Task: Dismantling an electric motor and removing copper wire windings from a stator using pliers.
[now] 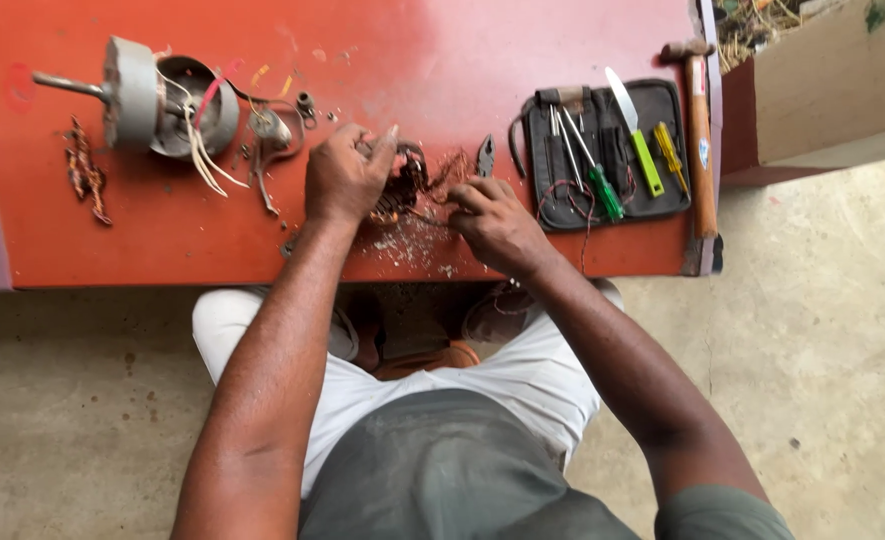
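Copper-wound stator (402, 185), dark and ragged, sits near the middle of the red counter (212, 240), right between both hands. From the head view, looking straight down: the left hand (347, 175) is clamped over it from the left, fingers curled tight around its edge. The right hand (492, 220) comes in from the other side, fingertips pinched together at a strand of copper wire (447, 170) beside the winding. Scraps and flakes (407, 245) litter the counter just in front. Far left lies a grey motor housing (152, 100) with its shaft and loose white leads. To the right, an open black tool pouch (607, 150) with screwdrivers, and a wooden-handled hammer (700, 140) along the counter edge.
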